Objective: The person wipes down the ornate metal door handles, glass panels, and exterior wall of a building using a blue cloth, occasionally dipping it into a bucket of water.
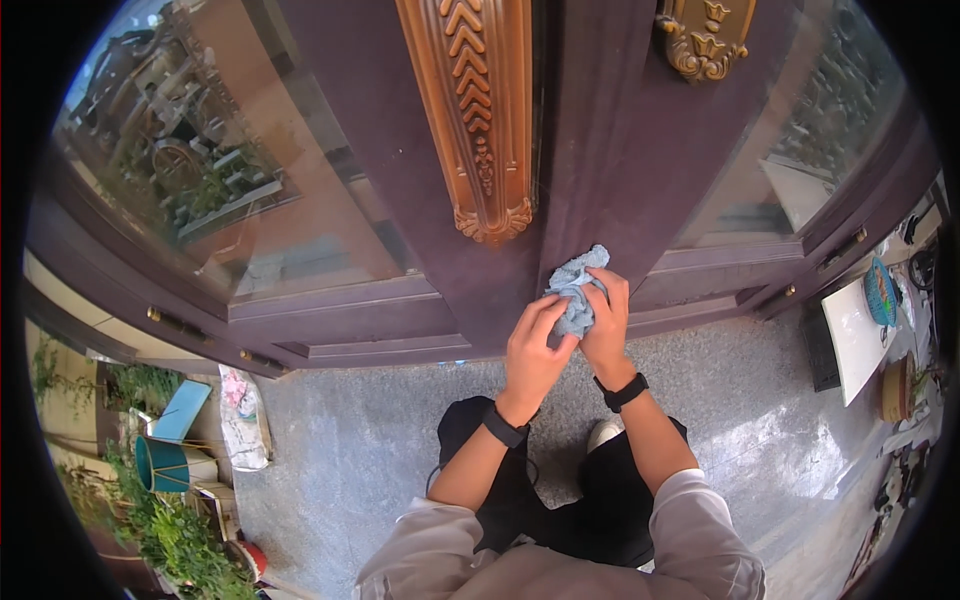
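Observation:
A crumpled light blue cloth (576,319) is bunched between my two hands, close in front of the lower part of a dark purple-brown double door (495,300). My left hand (537,343) grips the cloth's left side with bent fingers. From the right, my right hand (609,315) presses its fingers into the same cloth. Whether the cloth touches the door is hard to tell. Above my hands, a long copper-coloured ornate door handle plate (491,127) runs down the door. A second gold ornate plate (705,41) is at the upper right.
Glass panes (300,225) flank the door's middle. Speckled stone floor (337,450) lies below. At left stand a teal pot (163,465), green plants (176,540) and a plastic bag (244,427). On the right, a blue basket (879,291) rests by a white board (855,337).

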A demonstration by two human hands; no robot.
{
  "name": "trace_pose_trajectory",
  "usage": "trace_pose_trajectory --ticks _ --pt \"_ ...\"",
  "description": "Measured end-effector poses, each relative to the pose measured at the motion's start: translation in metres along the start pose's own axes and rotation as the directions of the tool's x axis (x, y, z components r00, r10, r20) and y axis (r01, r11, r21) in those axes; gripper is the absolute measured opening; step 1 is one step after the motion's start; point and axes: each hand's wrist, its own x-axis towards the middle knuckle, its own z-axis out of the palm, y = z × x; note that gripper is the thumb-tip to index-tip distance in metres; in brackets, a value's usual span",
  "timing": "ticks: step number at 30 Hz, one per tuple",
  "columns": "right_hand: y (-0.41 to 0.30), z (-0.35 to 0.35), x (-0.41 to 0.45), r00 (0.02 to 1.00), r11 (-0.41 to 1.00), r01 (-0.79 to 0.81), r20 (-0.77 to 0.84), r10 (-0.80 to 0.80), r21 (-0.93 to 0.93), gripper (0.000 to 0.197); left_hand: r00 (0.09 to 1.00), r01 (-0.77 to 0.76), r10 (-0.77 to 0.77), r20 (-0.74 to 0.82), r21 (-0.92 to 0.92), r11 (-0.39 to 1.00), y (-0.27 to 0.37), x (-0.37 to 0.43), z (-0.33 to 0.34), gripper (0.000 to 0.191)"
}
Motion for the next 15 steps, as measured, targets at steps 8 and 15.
trace_pose_trajectory --ticks 8,15 --pt "-0.05 0.003 0.002 0.984 0.973 0.133 0.091 -0.152 0.189 0.072 0.987 -0.044 0.048 -0.152 0.031 0.999 0.012 -0.01 -0.048 0.051" --pt "-0.056 0.042 0.011 0.979 0.983 0.179 0.103 -0.174 -0.048 0.069 0.989 0.001 0.009 -0.146 0.074 0.997 -0.019 0.016 -0.057 0.051"
